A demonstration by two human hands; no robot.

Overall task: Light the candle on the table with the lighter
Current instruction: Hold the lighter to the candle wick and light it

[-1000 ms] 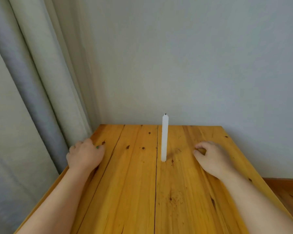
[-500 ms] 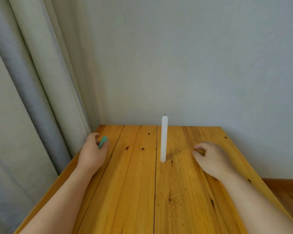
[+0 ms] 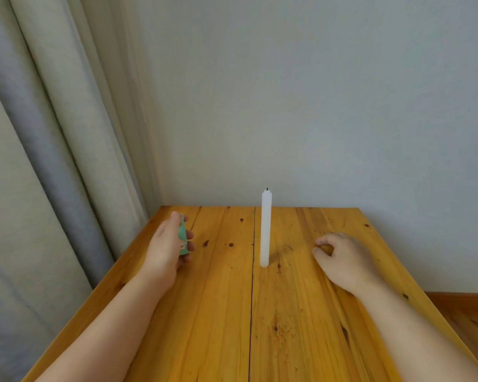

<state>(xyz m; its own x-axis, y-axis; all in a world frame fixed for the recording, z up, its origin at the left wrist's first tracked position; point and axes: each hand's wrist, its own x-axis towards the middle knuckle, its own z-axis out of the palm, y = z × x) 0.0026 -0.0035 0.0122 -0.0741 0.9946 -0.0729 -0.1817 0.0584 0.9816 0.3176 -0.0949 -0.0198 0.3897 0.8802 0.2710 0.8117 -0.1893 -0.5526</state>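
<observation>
Where the plain grey-white wall (image 3: 315, 92) meets the folded beige and grey curtains (image 3: 53, 133) at the left, a planked, knotty tabletop of orange-brown varnished wood (image 3: 218, 312) fills the lower half of the head view, its far edge against the wall. At the lower right, beyond the tabletop's edge, a strip of brown wooden floor (image 3: 469, 312) shows. Two bare forearms enter from the bottom corners and reach forward over the planks. The right hand (image 3: 345, 260) rests on the tabletop to the right of centre, palm down, its fingers loosely curled with thumb and forefinger tips close together; it holds nothing. The left hand (image 3: 167, 248) is raised near the tabletop's left edge, turned on its side, with its fingers wrapped round a small teal-green plastic lighter (image 3: 182, 238); the thumb lies at the lighter's upper end, and the lighter stands roughly upright, leaning slightly. A tall, slender white wax candle (image 3: 266, 230) stands upright on the tabletop between the two hands, just right of the dark seam between the central planks, well apart from both hands. A short black wick (image 3: 267, 188) tips the candle and shows no flame. The lighter is well to the left of the candle and lower than the wick.
</observation>
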